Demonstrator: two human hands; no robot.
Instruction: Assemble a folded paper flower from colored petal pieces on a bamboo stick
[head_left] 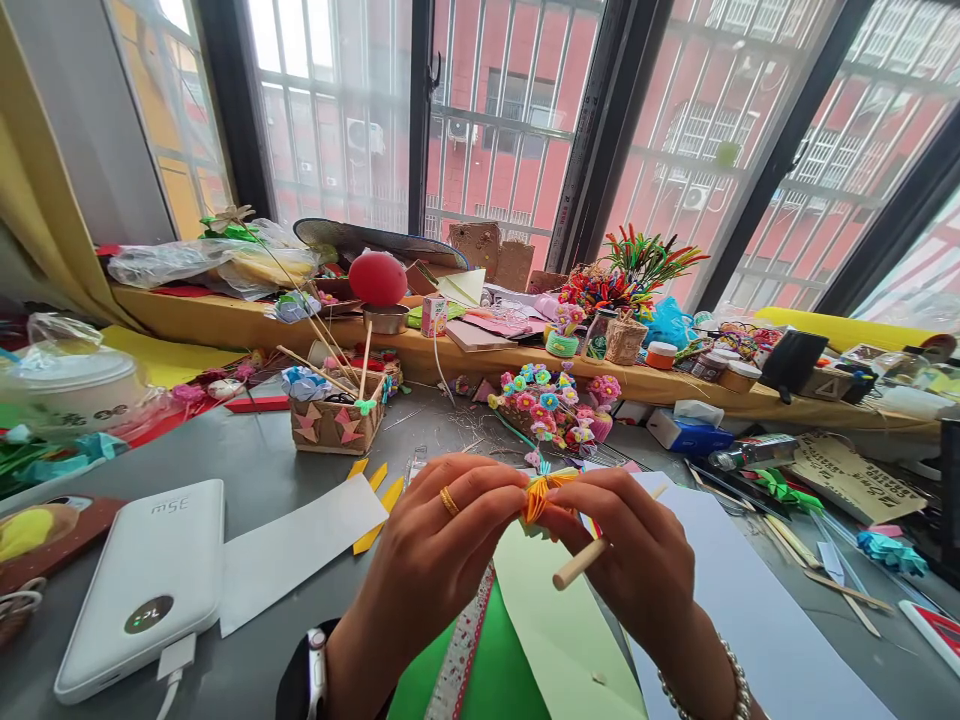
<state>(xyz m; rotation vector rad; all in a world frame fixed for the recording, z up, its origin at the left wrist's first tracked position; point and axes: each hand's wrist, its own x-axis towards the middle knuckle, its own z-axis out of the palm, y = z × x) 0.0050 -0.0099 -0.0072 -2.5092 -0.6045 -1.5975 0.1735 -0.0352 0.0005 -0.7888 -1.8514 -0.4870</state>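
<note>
Between both hands, above the middle of the desk, is a small folded orange-yellow paper piece (537, 497) with pleated petals. My left hand (442, 545) pinches its left side with thumb and fingertips. The right fingertips close on its other side; my right hand (637, 540) also has a thin wooden stick (581, 563) lodged in it, its blunt end pointing toward me. Part of the paper is hidden behind the fingers. Below the hands lie a pale green paper sheet (562, 630), a patterned ruler (466, 640) and a green sheet (506, 660).
A white power bank (150, 570) with a cable lies at left beside a white paper strip (300, 550). Behind stand a cardboard box (337, 425) with sticks and a bunch of crocheted flowers (551, 405). Bottles, paper scraps and craft tools crowd the right side and windowsill.
</note>
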